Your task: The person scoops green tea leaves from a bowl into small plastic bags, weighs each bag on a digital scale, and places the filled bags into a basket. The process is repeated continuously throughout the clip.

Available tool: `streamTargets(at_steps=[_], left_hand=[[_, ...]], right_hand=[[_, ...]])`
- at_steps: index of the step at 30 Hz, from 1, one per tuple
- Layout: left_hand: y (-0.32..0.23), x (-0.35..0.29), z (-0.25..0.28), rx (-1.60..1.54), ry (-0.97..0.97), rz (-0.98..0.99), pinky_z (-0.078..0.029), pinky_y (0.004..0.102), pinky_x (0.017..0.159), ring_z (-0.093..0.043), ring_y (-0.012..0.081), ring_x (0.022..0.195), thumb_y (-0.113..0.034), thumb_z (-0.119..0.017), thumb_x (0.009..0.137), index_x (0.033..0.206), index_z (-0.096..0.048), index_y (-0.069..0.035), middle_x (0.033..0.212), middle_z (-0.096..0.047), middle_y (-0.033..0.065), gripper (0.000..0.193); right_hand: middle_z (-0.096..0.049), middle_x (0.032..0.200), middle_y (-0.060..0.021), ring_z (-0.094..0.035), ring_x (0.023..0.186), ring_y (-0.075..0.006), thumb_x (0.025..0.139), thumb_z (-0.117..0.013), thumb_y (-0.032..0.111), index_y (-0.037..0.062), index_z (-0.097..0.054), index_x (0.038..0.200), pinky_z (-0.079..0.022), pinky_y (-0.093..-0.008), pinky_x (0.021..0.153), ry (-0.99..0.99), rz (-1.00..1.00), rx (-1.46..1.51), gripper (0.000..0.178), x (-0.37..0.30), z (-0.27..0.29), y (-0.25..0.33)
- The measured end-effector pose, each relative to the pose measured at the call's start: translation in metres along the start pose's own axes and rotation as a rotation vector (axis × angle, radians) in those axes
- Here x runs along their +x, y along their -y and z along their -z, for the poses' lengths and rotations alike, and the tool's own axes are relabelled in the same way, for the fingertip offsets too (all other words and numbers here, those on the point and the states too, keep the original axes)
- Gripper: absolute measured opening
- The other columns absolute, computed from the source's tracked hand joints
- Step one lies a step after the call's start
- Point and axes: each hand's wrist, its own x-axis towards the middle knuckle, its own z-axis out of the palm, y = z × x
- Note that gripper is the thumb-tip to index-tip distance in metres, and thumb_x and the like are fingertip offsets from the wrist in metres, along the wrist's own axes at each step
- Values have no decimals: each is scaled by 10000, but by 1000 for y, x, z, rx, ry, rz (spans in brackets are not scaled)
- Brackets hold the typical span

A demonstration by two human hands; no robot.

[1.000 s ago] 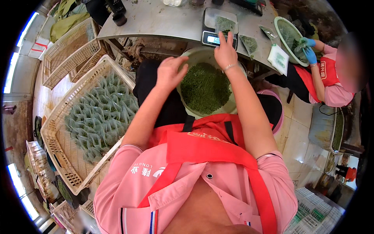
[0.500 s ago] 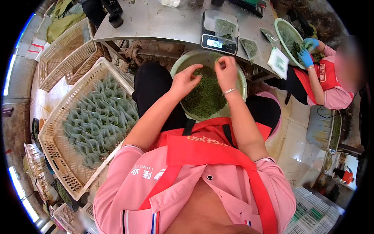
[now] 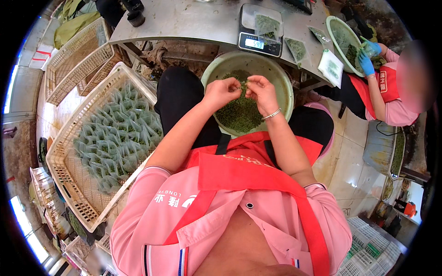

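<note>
My left hand [image 3: 223,93] and my right hand [image 3: 263,95] are held close together above a pale green basin [image 3: 282,87]. Fingers of both hands are pinched, and a small green bit shows between the fingertips, too small to name. Below them in the basin lies a heap of small green berry-like grains [image 3: 239,112]. The basin stands between my knees, under the table's edge. On the metal table, a digital scale [image 3: 259,43] carries a clear bag of green contents [image 3: 267,26].
To the left, a cream plastic crate [image 3: 69,184] holds several filled clear bags [image 3: 117,133]. More crates [image 3: 76,60] stand behind it. Filled bags [image 3: 295,49] and a white container [image 3: 330,67] lie along the metal table [image 3: 198,23]. A blue-gloved co-worker [image 3: 366,62] handles another basin [image 3: 332,27].
My left hand has closed from spread fingers into a pinch. My right hand has lowered and turned toward it. The scale's display has changed.
</note>
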Motion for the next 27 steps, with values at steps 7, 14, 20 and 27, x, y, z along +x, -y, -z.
streamTargets(at_steps=[7, 14, 20, 27], left_hand=[[-1, -1, 7, 268, -136, -11, -497, 329, 635, -644, 210, 702, -272, -674, 729, 906, -642, -114, 743, -654, 58, 239], [9, 0, 0, 188, -35, -87, -500, 308, 630, -630, 178, 668, -231, -670, 783, 979, -636, -105, 818, -667, 57, 236], [-2, -4, 1, 194, 10, -153, -501, 312, 628, -621, 174, 650, -232, -650, 802, 1035, -619, -111, 867, -671, 52, 265], [2, -2, 2, 184, -33, -150, -500, 313, 622, -621, 165, 650, -217, -639, 811, 1058, -611, -117, 891, -671, 47, 268]], right_hand=[[-592, 724, -29, -593, 607, -123, 830, -607, 27, 40, -584, 911, -526, -267, 547, -125, -1, 150, 85, 0, 13, -3], [-506, 1241, -122, -635, 719, -225, 792, -601, 111, 70, -550, 1163, -517, -349, 671, -143, 589, -988, 376, 22, -3, 39], [-374, 1374, -143, -621, 862, -354, 812, -518, 120, 90, -473, 1242, -512, -417, 739, -359, 608, -1562, 433, 90, -11, 58], [-563, 1118, -79, -618, 841, -284, 813, -547, 85, 66, -599, 1049, -503, -378, 713, -355, 907, -1235, 242, 72, 7, 40]])
